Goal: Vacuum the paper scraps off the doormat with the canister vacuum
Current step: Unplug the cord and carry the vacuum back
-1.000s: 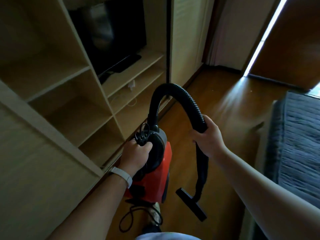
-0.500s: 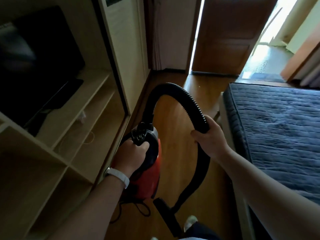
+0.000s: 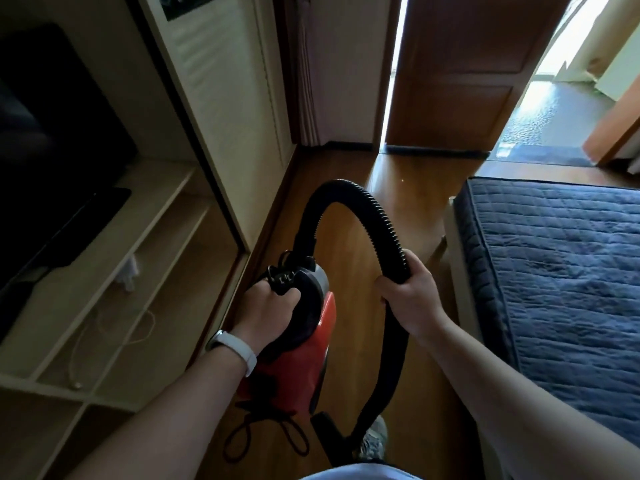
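Note:
A red canister vacuum (image 3: pixel 317 351) hangs above the wooden floor, carried by its top handle, which my left hand (image 3: pixel 268 313) grips. Its black ribbed hose (image 3: pixel 363 209) arches up and over to my right hand (image 3: pixel 410 299), which holds it below the bend. From there the hose drops to a black floor nozzle (image 3: pixel 329 434) near my foot. The power cord (image 3: pixel 263 431) dangles in loops under the canister. A dark doormat (image 3: pixel 540 155) lies at the open doorway far ahead on the right; no paper scraps can be made out on it.
A pale shelving unit (image 3: pixel 145 258) with a dark television (image 3: pixel 52 147) lines the left. A bed with a blue quilt (image 3: pixel 561 271) fills the right, leaving a narrow strip of wooden floor (image 3: pixel 349 258). A brown door (image 3: pixel 460 71) stands open ahead.
The view has swung right, from the shelves toward the door and bed. Both hands keep the same hold on the handle and hose, and the door is nearer.

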Tool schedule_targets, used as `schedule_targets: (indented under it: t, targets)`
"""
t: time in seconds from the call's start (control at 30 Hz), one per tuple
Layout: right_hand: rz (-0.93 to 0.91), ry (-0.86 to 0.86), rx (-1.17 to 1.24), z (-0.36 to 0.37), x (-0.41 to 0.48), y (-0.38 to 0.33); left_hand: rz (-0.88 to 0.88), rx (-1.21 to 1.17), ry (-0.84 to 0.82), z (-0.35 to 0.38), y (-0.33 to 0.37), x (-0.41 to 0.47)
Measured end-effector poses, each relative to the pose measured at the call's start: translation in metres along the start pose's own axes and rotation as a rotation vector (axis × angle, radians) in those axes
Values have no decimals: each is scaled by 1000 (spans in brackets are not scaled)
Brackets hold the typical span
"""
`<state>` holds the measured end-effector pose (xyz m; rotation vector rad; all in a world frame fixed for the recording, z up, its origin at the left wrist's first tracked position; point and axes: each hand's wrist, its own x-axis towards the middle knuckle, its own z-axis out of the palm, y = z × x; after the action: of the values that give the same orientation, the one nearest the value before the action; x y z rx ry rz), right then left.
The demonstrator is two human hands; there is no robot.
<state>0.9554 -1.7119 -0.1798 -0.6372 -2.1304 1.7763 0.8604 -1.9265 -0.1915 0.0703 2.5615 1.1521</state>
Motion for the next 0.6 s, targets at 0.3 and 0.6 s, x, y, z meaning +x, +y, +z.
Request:
schedule_targets:
  t: [0.3, 0.6]
  targets:
    - [3, -36, 50, -25, 132, -10, 16, -15, 46, 16, 78, 105]
    - [-22, 28, -28, -1, 285, -18, -1, -36, -6, 25, 114, 267]
